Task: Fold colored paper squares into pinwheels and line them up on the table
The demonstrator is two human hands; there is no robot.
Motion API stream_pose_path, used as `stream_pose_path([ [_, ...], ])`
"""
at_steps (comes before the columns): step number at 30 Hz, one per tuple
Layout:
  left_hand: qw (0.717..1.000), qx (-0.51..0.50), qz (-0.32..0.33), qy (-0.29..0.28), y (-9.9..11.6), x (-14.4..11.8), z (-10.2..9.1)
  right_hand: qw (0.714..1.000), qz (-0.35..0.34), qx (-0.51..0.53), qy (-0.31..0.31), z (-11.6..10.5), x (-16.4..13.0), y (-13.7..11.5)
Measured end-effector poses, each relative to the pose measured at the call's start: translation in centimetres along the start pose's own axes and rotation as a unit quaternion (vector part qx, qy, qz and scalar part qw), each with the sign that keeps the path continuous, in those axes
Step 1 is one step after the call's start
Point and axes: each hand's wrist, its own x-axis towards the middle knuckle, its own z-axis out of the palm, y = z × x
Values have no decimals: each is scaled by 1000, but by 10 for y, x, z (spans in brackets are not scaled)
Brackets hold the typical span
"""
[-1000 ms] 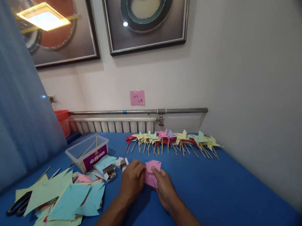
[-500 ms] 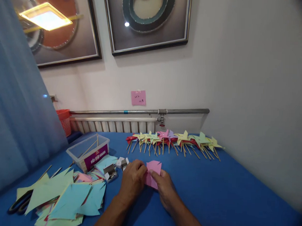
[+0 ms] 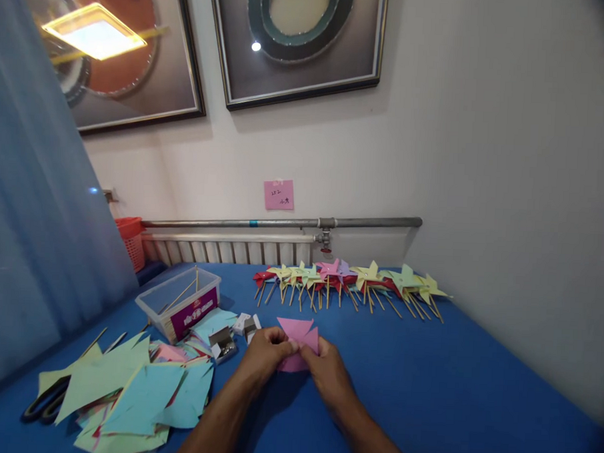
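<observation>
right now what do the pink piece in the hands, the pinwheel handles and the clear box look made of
Pink piece: thin matte paper, folded into sharp flaps. Pinwheel handles: probably bamboo or wood, thin pale tan sticks. Clear box: likely glossy plastic, see-through walls.

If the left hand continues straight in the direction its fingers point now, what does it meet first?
The left hand points up and right, already gripping the pink paper piece together with the right hand. Beyond the paper lies bare blue table, then probably the row of finished pinwheels; depth is unclear.
</observation>
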Motion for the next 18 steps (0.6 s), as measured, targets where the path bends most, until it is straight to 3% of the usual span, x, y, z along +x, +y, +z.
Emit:
stream_pose_path([
  [18, 998, 20, -56, 0, -6, 7, -1, 997, 21, -27, -75, 2, -4, 1],
])
